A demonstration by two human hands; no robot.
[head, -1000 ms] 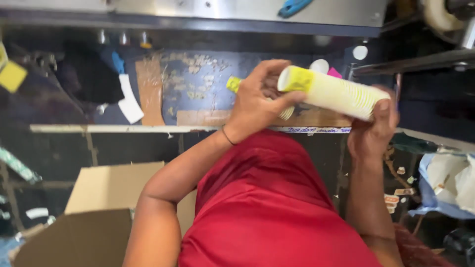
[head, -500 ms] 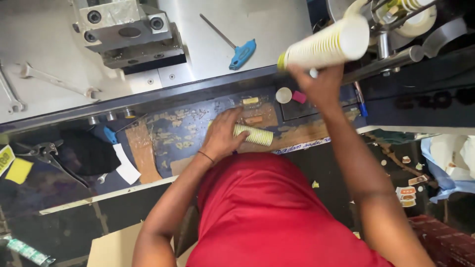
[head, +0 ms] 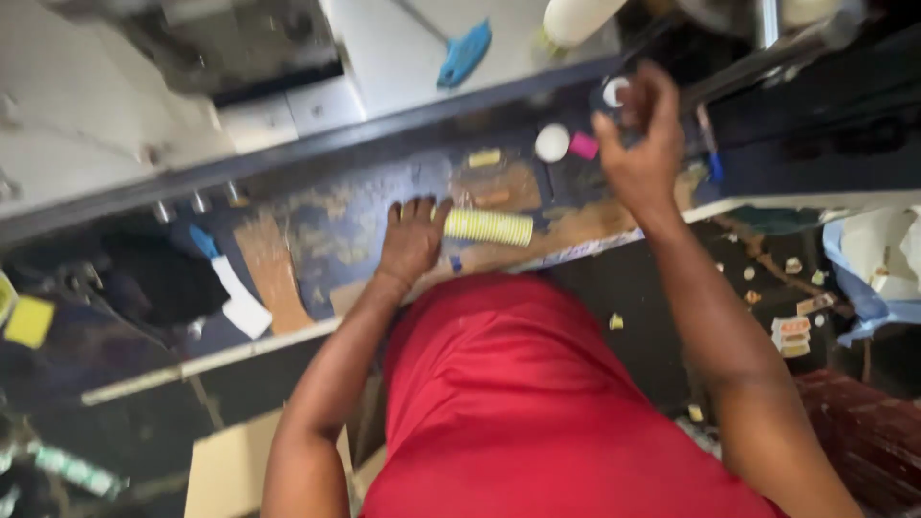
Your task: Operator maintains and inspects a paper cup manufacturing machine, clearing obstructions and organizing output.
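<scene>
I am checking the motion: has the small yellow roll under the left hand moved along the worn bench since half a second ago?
No. The yellow roll lies under the left hand on the same worn brown patch of the bench, below the white round cap.

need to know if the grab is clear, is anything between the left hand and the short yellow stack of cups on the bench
Nothing visible: the left hand lies on the bench, its fingers already touching the end of the yellow cup stack.

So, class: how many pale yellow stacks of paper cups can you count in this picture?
2: one short pale yellow cup stack lies on the worn bench by the left hand; another stack sits at the top edge, partly cropped. Others may be hidden.
</scene>
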